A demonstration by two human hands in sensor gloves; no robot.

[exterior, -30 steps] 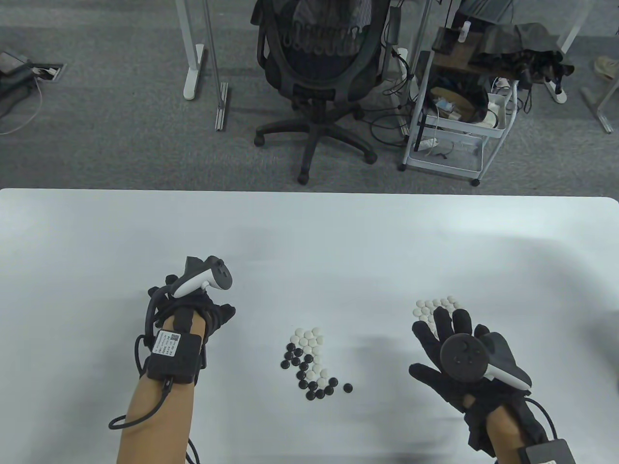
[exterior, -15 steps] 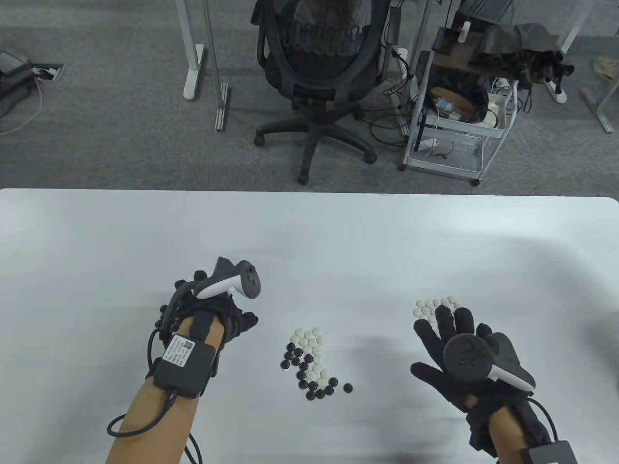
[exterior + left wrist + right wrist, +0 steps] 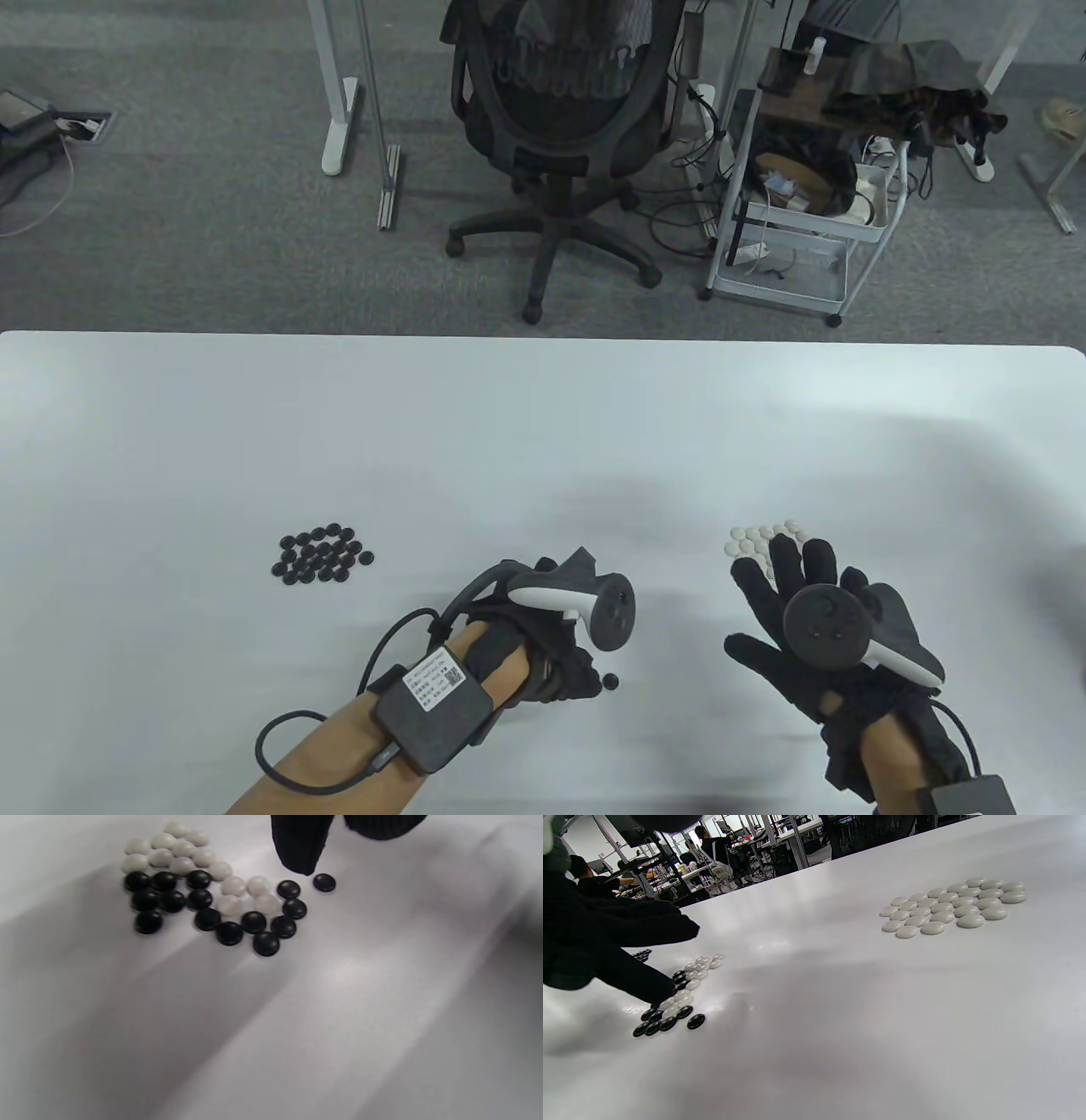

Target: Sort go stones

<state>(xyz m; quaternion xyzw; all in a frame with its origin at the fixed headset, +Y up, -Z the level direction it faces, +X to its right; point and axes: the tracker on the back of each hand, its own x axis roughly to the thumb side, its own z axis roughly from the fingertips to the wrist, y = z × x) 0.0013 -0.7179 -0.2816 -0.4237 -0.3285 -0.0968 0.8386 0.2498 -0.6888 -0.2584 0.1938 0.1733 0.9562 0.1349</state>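
A mixed pile of black and white Go stones (image 3: 212,887) lies at the table's front centre; in the table view my left hand (image 3: 551,654) covers it. One lone black stone (image 3: 609,680) lies just right of that hand. In the left wrist view a gloved fingertip (image 3: 301,853) hangs just above and beside this lone stone (image 3: 324,882), with nothing pinched. A sorted group of black stones (image 3: 325,553) lies to the left. A sorted group of white stones (image 3: 764,536) lies to the right. My right hand (image 3: 776,594) is spread flat, its fingers over that group's near edge.
The white table (image 3: 543,424) runs across the whole view. An office chair (image 3: 560,110) and a wire cart (image 3: 797,195) stand on the floor beyond the far edge. The right wrist view shows the white group (image 3: 952,906) and the mixed pile (image 3: 678,997).
My left hand has moved right and nearer from the black group to over the mixed pile, uncovering the black group. My right hand has barely moved.
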